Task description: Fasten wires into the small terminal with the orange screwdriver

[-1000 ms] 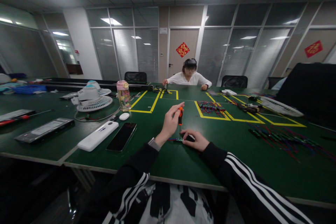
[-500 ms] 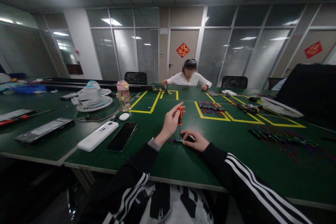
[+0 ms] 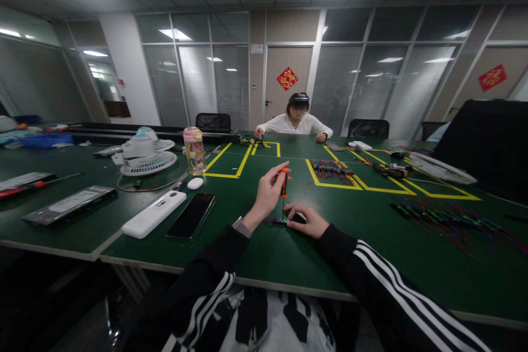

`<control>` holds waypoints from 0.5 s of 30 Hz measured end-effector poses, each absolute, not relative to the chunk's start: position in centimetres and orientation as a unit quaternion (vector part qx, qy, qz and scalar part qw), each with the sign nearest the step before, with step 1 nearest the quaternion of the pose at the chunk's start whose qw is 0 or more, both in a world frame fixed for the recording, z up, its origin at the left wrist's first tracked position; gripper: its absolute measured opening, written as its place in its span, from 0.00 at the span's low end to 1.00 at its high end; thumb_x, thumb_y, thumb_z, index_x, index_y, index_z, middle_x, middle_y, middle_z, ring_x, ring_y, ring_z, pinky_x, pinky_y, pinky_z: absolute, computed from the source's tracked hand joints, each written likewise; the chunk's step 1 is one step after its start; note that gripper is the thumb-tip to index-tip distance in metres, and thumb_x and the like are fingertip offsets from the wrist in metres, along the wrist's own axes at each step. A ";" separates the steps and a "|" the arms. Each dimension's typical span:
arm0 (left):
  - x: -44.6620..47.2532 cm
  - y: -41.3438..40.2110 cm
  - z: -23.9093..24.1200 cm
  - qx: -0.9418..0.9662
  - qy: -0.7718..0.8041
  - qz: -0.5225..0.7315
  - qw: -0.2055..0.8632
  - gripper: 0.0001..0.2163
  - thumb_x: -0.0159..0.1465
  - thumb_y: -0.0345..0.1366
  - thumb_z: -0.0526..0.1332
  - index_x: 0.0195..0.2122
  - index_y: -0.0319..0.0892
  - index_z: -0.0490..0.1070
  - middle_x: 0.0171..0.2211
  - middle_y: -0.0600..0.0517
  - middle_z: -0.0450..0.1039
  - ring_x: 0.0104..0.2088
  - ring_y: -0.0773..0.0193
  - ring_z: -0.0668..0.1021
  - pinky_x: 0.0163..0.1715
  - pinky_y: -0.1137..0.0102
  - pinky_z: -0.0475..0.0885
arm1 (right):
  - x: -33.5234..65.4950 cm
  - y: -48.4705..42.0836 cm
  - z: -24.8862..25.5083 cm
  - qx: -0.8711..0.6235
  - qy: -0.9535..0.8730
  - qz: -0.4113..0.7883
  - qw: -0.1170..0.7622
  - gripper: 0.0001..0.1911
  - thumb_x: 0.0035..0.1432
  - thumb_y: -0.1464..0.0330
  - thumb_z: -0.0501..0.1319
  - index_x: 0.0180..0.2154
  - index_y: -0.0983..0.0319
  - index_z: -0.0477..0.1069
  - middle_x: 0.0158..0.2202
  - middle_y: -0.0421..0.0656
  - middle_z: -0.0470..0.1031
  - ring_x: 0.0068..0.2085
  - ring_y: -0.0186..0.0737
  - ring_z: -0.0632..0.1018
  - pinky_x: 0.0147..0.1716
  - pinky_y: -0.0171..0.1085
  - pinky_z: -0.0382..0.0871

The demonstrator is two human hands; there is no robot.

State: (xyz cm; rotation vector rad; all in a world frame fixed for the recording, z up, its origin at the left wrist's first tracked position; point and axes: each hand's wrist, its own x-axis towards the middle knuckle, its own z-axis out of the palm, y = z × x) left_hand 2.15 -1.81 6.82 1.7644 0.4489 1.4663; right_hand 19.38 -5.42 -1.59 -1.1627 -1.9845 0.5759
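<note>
My left hand [image 3: 270, 192] is closed around the orange-and-black handle of a screwdriver [image 3: 284, 182], which stands upright with its shaft pointing down. The tip meets a small green circuit board [image 3: 280, 221] with red and blue wires, lying on the green table [image 3: 247, 256]. My right hand [image 3: 308, 221] rests low over the board's right end, thumb and fingers pinching it against the table. Part of the board is hidden under those fingers.
Left of my hands lie a black phone [image 3: 191, 215], a white power bank [image 3: 154, 214] and a drink bottle [image 3: 194, 151]. Wired boards are heaped inside yellow tape [image 3: 332, 170] and at right [image 3: 449, 220]. Across the table sits a person [image 3: 297, 121].
Both hands stay in nearly the same place. The screwdriver handle has shifted very slightly within my left fingers. The board has not visibly moved.
</note>
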 end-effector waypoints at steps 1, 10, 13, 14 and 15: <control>2.1 -1.8 6.8 0.699 0.184 0.585 0.368 0.14 0.66 0.37 0.57 0.52 0.44 0.72 0.42 0.48 0.73 0.38 0.65 0.77 0.40 0.71 0.72 | 19.4 -5.4 -1.6 -0.454 -0.777 0.225 0.374 0.07 0.50 0.64 0.67 0.29 0.61 0.73 0.48 0.51 0.77 0.54 0.51 0.76 0.55 0.51 0.66; 2.0 -1.8 6.9 0.698 0.175 0.581 0.381 0.16 0.68 0.36 0.52 0.54 0.44 0.70 0.45 0.47 0.72 0.40 0.65 0.77 0.42 0.69 0.71 | 19.3 -5.5 -1.5 -0.452 -0.777 0.224 0.377 0.08 0.50 0.63 0.67 0.29 0.61 0.73 0.47 0.51 0.77 0.53 0.52 0.76 0.55 0.51 0.66; 2.1 -1.9 6.8 0.699 0.180 0.586 0.369 0.14 0.66 0.38 0.57 0.52 0.43 0.72 0.41 0.48 0.73 0.37 0.66 0.77 0.38 0.71 0.71 | 19.4 -5.5 -1.6 -0.453 -0.776 0.223 0.376 0.08 0.51 0.63 0.67 0.29 0.61 0.73 0.48 0.51 0.77 0.53 0.51 0.76 0.55 0.51 0.66; 2.0 -1.9 6.8 0.704 0.188 0.596 0.338 0.13 0.65 0.38 0.59 0.49 0.43 0.74 0.39 0.49 0.72 0.37 0.66 0.76 0.39 0.71 0.71 | 19.4 -5.4 -1.6 -0.454 -0.777 0.223 0.376 0.08 0.50 0.63 0.67 0.29 0.61 0.73 0.48 0.51 0.77 0.53 0.51 0.76 0.55 0.51 0.65; 2.0 -1.9 6.8 0.708 0.198 0.606 0.305 0.12 0.63 0.37 0.61 0.47 0.44 0.75 0.38 0.50 0.70 0.37 0.66 0.74 0.40 0.72 0.70 | 19.4 -5.4 -1.6 -0.453 -0.777 0.223 0.375 0.08 0.50 0.63 0.67 0.29 0.61 0.73 0.48 0.51 0.77 0.53 0.51 0.76 0.55 0.51 0.65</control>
